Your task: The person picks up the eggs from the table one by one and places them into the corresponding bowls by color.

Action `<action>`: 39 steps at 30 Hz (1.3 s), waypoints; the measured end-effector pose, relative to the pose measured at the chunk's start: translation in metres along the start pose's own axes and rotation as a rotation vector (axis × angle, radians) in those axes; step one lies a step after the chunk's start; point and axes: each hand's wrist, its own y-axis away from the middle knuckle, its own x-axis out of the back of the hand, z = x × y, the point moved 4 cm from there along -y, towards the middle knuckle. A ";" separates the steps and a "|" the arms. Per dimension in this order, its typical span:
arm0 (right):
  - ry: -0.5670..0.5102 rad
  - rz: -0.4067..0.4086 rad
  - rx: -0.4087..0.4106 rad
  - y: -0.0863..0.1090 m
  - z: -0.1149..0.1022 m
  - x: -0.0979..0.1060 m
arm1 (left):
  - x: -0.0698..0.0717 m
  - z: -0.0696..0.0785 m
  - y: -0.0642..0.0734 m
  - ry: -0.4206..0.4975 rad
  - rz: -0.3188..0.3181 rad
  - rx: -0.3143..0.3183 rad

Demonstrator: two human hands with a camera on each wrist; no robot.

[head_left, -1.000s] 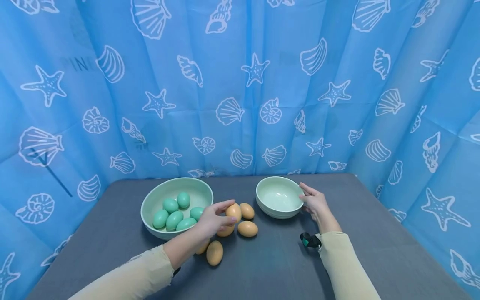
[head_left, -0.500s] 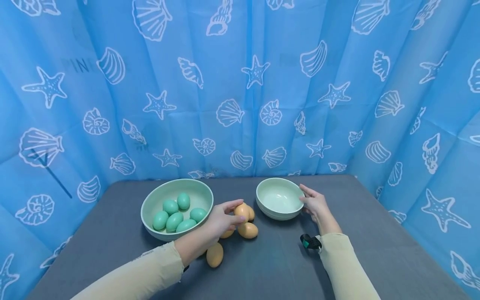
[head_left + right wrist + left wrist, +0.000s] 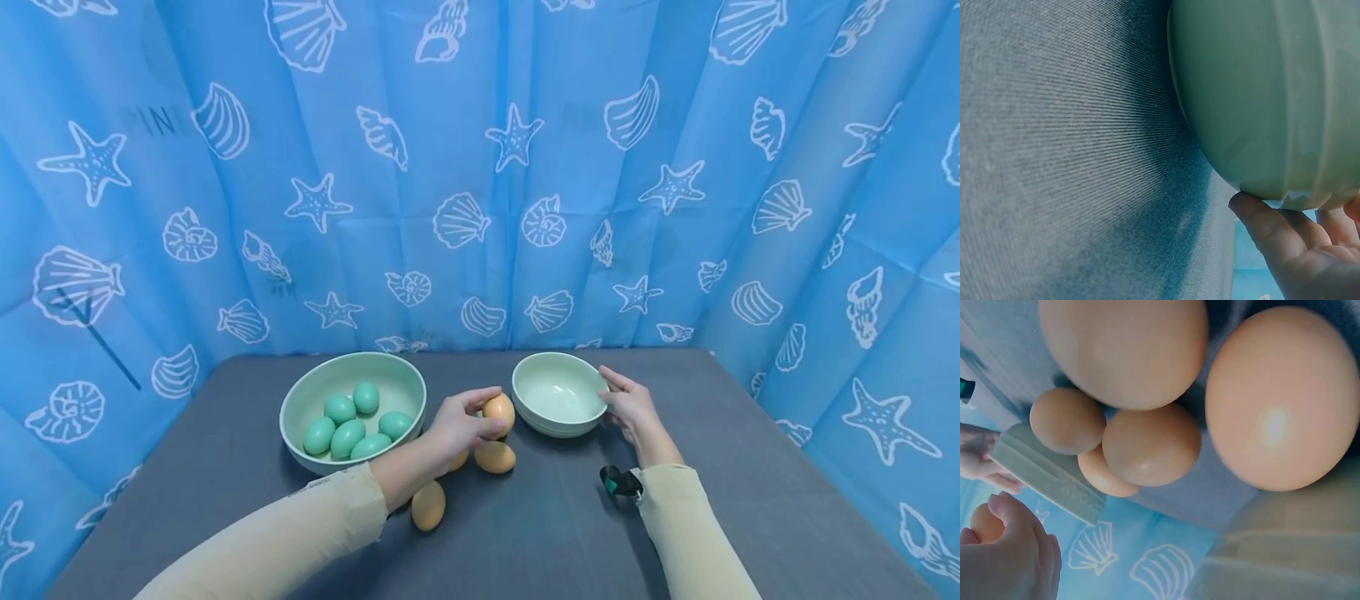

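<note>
In the head view my left hand (image 3: 459, 423) pinches a brown egg (image 3: 500, 412) between thumb and fingers, just left of a small pale green bowl (image 3: 558, 427). The left wrist view also shows this hand (image 3: 1010, 559) curled about the held egg (image 3: 984, 525). My right hand (image 3: 630, 408) holds the small bowl at its right side, with fingertips on the outer wall in the right wrist view. Below my left hand lie loose brown eggs, one (image 3: 495, 457) in front of the held egg and another (image 3: 428, 506) nearer me; others are partly hidden by the hand and arm.
A larger pale green bowl (image 3: 300, 454) with several green eggs (image 3: 347, 438) stands on the left, close beside my left forearm. Grey cloth covers the table (image 3: 555, 533). Behind it hangs a blue curtain (image 3: 480, 275) with shell prints.
My left hand has moved right with the brown egg, away from the large bowl and closer to the small one. My right hand and both bowls keep their places.
</note>
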 end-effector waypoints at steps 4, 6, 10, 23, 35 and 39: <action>0.010 0.000 0.004 -0.001 -0.002 -0.001 | -0.002 0.007 -0.006 0.015 -0.013 -0.003; 0.020 0.006 0.004 -0.001 -0.002 -0.001 | -0.004 0.009 -0.009 0.023 -0.021 0.002; 0.036 0.014 -0.008 -0.001 -0.002 -0.001 | -0.008 0.011 -0.015 0.032 -0.042 0.018; 0.004 0.015 -0.020 -0.003 -0.002 0.000 | -0.017 0.013 -0.044 -0.010 -0.034 0.001; 0.007 0.018 -0.011 -0.004 -0.001 0.001 | -0.036 0.014 -0.058 -0.037 -0.001 -0.031; 0.024 0.029 -0.028 -0.003 0.000 0.001 | -0.042 0.013 -0.063 -0.029 -0.001 -0.039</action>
